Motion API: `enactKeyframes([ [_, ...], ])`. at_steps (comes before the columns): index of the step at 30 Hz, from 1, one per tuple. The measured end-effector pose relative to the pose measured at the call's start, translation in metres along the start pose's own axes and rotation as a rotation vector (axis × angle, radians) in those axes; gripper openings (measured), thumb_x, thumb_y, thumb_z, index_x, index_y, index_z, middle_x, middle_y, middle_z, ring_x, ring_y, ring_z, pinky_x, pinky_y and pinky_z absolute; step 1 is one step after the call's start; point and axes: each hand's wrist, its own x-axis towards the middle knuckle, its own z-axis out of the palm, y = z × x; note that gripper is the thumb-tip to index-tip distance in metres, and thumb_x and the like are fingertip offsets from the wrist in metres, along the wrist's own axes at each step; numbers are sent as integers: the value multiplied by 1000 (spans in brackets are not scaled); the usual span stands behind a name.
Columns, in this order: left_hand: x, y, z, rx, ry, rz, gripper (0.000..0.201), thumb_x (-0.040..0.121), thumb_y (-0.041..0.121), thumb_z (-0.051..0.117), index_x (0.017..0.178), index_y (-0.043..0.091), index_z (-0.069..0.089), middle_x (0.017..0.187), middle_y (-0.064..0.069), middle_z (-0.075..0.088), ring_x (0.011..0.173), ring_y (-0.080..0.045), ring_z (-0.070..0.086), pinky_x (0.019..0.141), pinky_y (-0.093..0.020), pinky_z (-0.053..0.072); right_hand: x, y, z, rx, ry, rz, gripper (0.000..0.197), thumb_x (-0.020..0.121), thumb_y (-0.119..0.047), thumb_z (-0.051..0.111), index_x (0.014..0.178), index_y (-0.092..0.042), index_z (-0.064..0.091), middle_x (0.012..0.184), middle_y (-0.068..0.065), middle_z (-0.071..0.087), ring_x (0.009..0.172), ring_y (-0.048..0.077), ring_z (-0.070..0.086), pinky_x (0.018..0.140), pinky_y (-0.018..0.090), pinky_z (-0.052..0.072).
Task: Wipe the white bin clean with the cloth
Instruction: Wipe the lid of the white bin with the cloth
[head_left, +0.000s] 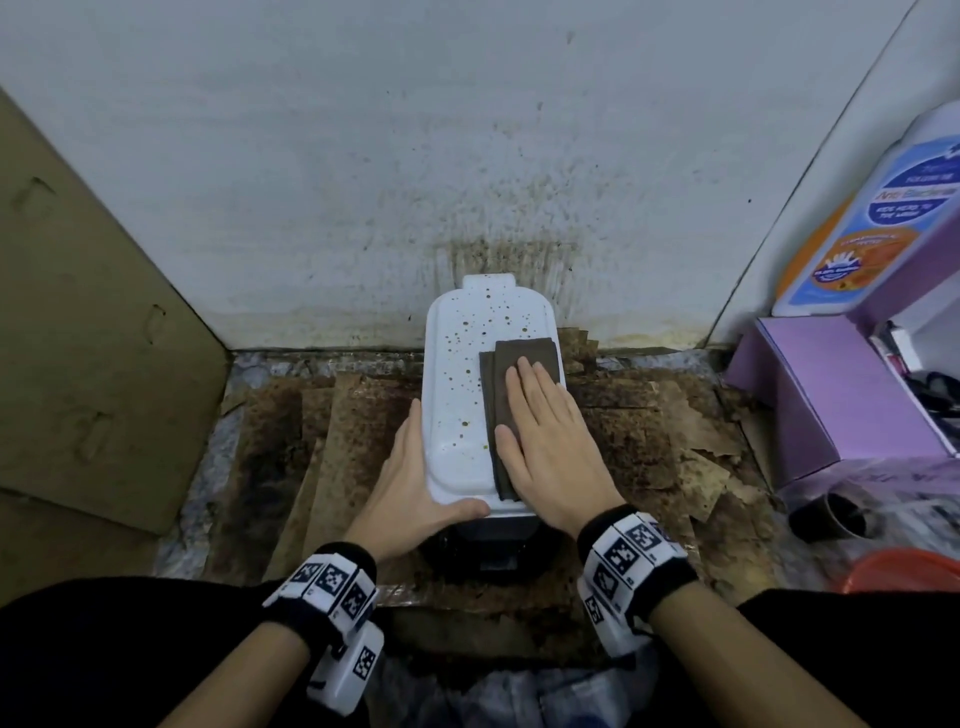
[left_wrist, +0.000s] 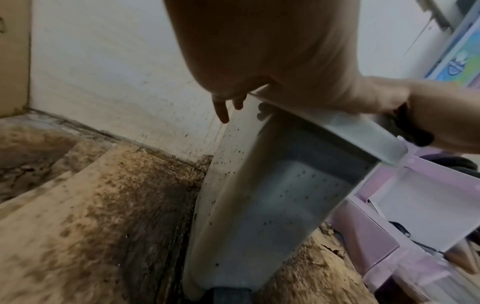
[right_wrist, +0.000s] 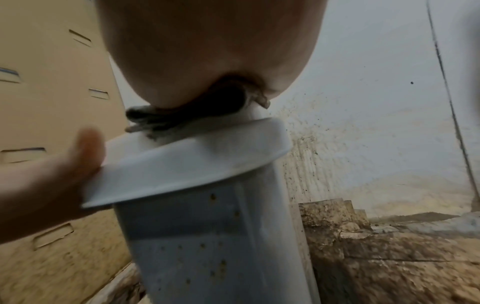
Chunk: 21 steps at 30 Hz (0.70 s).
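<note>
The white bin (head_left: 467, 395) stands upright against the stained wall (head_left: 363, 156), on soiled brown cardboard sheets (head_left: 332, 441) laid over the floor. Its lid is closed and spotted with brown droplets over the left and far part; more specks show on its side walls in both wrist views.

My right hand (head_left: 550, 447) lies flat on the dark folded cloth (head_left: 519, 364), fingers straight and close together, palm pressing the cloth onto the right half of the lid. The cloth reaches from the lid's near edge to about its middle, with its right border at the lid's right rim.

My left hand (head_left: 415, 478) braces the bin at its near left corner: fingers extended along the left edge of the lid, thumb lying across the near edge. The hand is spread, not curled around anything.

A flattened cardboard box (head_left: 88, 338) leans at the left. At the right stand a purple box (head_left: 831, 395) and a large labelled bottle (head_left: 872, 223).
</note>
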Motion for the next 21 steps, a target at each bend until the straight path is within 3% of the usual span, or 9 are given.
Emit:
enactKeyframes([
  [2, -1, 0, 2, -36, 33, 11, 127, 59, 78, 82, 142, 71, -14, 142, 60, -6, 136, 32, 1, 121, -32, 18, 11, 5, -1, 9, -24, -1, 67, 105, -44, 22, 162, -10, 10, 171, 6, 3, 157, 18, -2, 128, 38, 3],
  [5, 0, 2, 3, -110, 51, 32, 124, 60, 77, 83, 148, 68, -5, 148, 55, 3, 142, 25, 9, 119, -31, 22, 27, 12, -4, 18, -59, -5, 66, 108, -44, 25, 162, -12, 6, 171, 4, -3, 157, 16, -8, 127, 34, -4],
  [10, -1, 3, 4, -90, 53, 40, 126, 59, 80, 81, 150, 66, -5, 153, 49, 5, 143, 22, 12, 119, -31, 23, 30, 13, -2, 16, -56, 3, 66, 107, -43, 24, 162, -11, 6, 171, 6, -5, 157, 17, -9, 127, 36, -3],
  [15, 1, -3, 7, -58, 50, -9, 139, 58, 79, 83, 161, 46, -3, 167, 26, 7, 156, -1, 12, 126, -44, 24, 8, 8, 2, 28, -22, 16, 66, 106, -44, 21, 162, -13, 8, 171, 6, -3, 157, 17, -8, 128, 38, 0],
  [18, 6, -7, 8, -117, 43, -16, 141, 58, 69, 92, 162, 43, 1, 168, 17, 19, 155, -9, 23, 122, -54, 34, -21, -2, 6, 47, 45, 15, 63, 107, -41, 23, 162, -14, 11, 171, 5, 1, 157, 17, -7, 128, 38, 4],
  [21, 6, -3, 9, -198, 40, 16, 135, 62, 53, 98, 162, 40, 9, 162, 12, 34, 151, -16, 36, 116, -54, 41, -50, -10, 13, 96, 122, 17, 59, 108, -34, 30, 161, -11, 17, 170, 7, 8, 158, 20, 0, 127, 43, 13],
])
